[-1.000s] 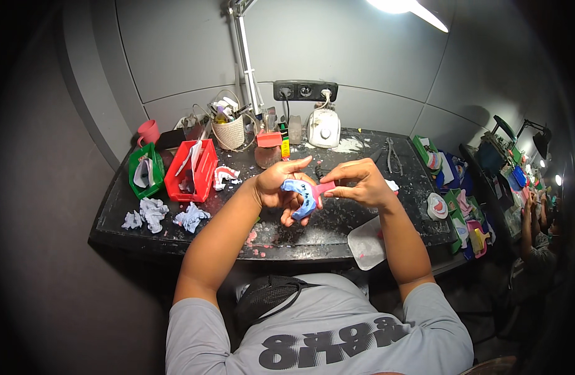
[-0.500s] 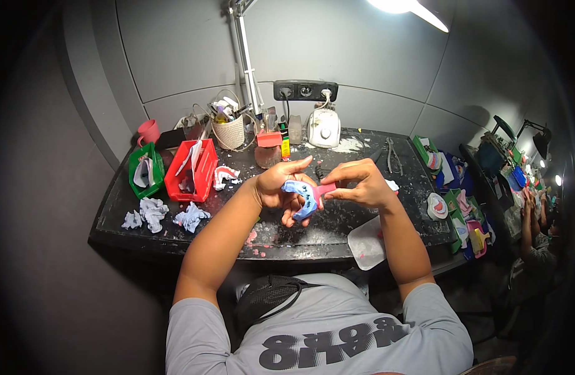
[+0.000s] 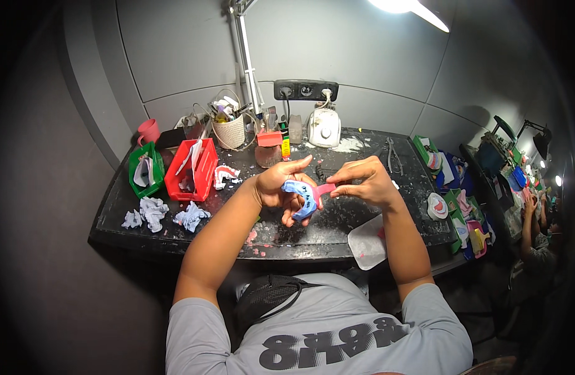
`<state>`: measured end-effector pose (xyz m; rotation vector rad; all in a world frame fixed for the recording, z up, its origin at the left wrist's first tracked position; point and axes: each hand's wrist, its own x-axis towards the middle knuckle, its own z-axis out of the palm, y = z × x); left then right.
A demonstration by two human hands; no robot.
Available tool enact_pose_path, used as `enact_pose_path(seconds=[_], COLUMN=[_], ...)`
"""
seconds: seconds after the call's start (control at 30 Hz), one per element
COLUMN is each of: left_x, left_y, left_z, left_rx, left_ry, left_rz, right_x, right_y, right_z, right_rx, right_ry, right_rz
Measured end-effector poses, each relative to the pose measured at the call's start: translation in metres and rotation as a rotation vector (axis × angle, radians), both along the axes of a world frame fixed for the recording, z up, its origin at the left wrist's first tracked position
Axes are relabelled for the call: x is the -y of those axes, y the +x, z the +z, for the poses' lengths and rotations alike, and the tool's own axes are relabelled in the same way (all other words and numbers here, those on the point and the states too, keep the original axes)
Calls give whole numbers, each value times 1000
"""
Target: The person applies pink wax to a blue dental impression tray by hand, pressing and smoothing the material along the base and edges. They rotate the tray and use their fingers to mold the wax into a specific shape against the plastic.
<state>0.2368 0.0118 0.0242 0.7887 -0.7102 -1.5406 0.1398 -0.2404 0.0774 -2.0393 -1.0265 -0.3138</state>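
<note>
A blue, U-shaped dental cast [image 3: 306, 209] with dark handwriting lies in my left hand [image 3: 281, 187], palm up, over the middle of the bench. My left fingers curl beneath the cast, while the thumb sticks out away from it. A pink dental tray [image 3: 323, 189] sits against the cast, its short handle pointing right. My right hand [image 3: 365, 181] pinches the outer end of that handle between thumb and fingertips. The cast's underside is hidden by my left fingers.
Crumpled paper [image 3: 153, 213], a red bin [image 3: 200, 172] and a green bin [image 3: 145, 169] stand left. Behind are a tool basket [image 3: 229, 132] and a white device [image 3: 323, 128]. Pliers [image 3: 394, 157] and a translucent tray [image 3: 366, 245] lie right. A co-worker [image 3: 530, 250] is far right.
My right hand has shifted slightly right and down, its pinch now nearer the end of the pink handle. My left hand and the cast have hardly moved.
</note>
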Motion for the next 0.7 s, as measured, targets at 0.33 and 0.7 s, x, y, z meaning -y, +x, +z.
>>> enact_pose_path(seconds=[0.33, 0.7], left_x=[-2, -2], left_y=[0, -1], left_z=[2, 2], left_rx=[-16, -11], left_ry=[-45, -26], left_rz=[28, 27], right_x=[-3, -2], right_y=[-4, -1], right_z=[4, -2], right_rx=[47, -20], right_ry=[56, 130], right_rz=[-87, -29])
